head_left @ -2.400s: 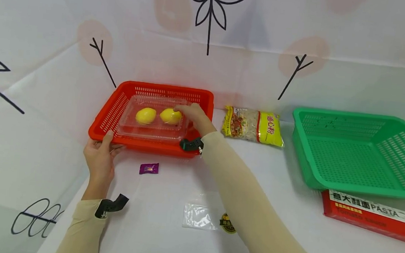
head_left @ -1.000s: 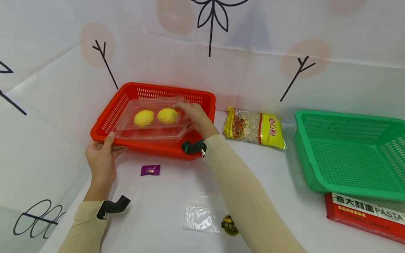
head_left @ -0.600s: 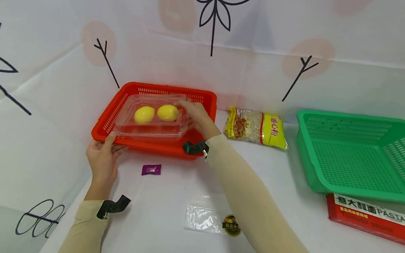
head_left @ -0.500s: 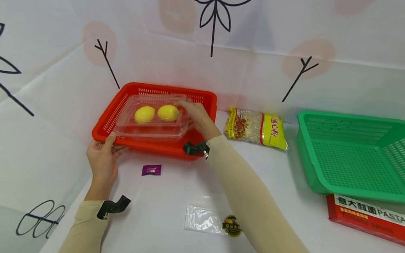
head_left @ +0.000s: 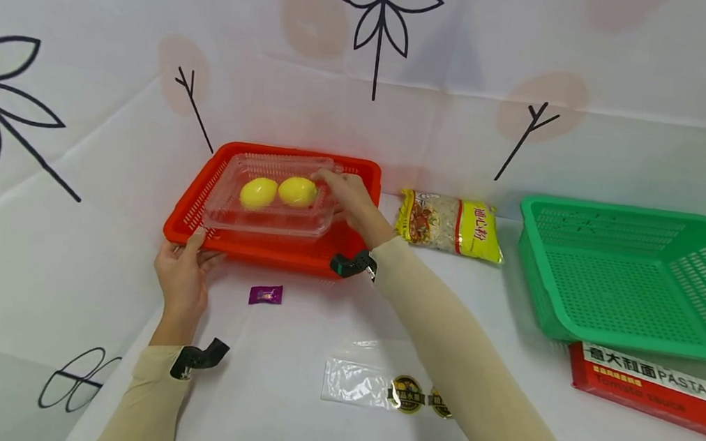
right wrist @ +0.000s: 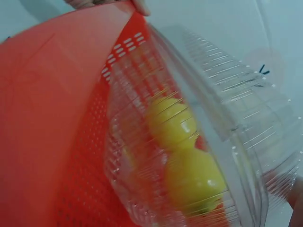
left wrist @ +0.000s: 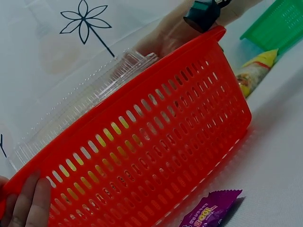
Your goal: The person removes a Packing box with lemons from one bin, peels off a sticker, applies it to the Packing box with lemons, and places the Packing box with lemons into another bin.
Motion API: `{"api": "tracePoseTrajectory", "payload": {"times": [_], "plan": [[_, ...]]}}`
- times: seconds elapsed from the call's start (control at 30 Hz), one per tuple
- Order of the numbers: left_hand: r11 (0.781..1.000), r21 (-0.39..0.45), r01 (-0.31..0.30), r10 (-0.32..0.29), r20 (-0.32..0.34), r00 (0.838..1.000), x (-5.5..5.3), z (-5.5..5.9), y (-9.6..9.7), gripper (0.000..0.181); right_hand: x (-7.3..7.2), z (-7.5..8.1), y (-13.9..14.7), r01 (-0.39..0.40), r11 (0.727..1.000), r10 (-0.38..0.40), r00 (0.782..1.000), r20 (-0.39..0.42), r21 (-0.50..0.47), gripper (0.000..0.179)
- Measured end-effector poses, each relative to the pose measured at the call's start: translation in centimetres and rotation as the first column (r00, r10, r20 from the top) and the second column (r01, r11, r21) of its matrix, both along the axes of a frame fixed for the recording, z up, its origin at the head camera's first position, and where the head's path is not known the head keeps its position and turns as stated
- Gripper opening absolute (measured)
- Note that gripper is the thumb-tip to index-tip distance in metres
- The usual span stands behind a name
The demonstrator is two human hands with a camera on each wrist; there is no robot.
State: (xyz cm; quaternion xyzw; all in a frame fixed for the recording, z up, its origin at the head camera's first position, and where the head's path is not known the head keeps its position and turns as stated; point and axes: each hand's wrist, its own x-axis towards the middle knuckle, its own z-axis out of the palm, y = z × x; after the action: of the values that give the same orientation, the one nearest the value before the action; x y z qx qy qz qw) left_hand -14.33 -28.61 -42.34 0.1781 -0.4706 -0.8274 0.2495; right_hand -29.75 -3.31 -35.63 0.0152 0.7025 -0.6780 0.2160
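My left hand [head_left: 183,276] holds the front left corner of a red plastic basket [head_left: 268,258], thumb over the rim and fingers against the outside. At its right end, my right hand [head_left: 354,203] grips a clear plastic clamshell box [head_left: 228,209] with two yellow lemons [head_left: 259,193] inside. In the left wrist view the box [left wrist: 80,113] stands above the basket's rim, and the lemons show yellow through the slots. The right wrist view has the lemons [right wrist: 194,179] side by side behind the ribbed plastic; the right hand is mostly out of that frame.
A small purple wrapped candy [head_left: 266,295] lies before the basket. Right of it are a yellow pasta bag [head_left: 450,225] and a green basket [head_left: 545,286], with a red pasta box [head_left: 647,390] by its front edge. A clear bag with round gold-black labels [head_left: 356,383] lies nearer.
My right hand has raised the clear box with the lemons up from the red basket's floor and slightly back. It tilted, then levelled. My left hand has kept its grip on the rim.
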Motion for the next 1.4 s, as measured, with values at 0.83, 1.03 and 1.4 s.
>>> {"api": "tracePoseTrajectory", "payload": {"times": [0.83,1.03,1.4], "plan": [[1.0,-0.013,-0.001,0.001,-0.016,1.0,0.0,0.0,0.1,0.054,1.5,2.5,1.8,0.003,1.0,-0.005,0.996,-0.088,-0.025,0.052],[1.0,-0.006,0.0,0.0,-0.005,1.0,-0.1,-0.1,0.1,0.058,2.0,2.8,2.5,0.011,0.999,-0.015,0.994,-0.107,-0.034,0.052],[1.0,-0.03,0.003,-0.003,0.013,1.0,-0.1,-0.4,0.2,0.06,3.5,4.0,3.7,0.006,0.999,-0.01,0.995,-0.104,-0.036,0.053]]}}
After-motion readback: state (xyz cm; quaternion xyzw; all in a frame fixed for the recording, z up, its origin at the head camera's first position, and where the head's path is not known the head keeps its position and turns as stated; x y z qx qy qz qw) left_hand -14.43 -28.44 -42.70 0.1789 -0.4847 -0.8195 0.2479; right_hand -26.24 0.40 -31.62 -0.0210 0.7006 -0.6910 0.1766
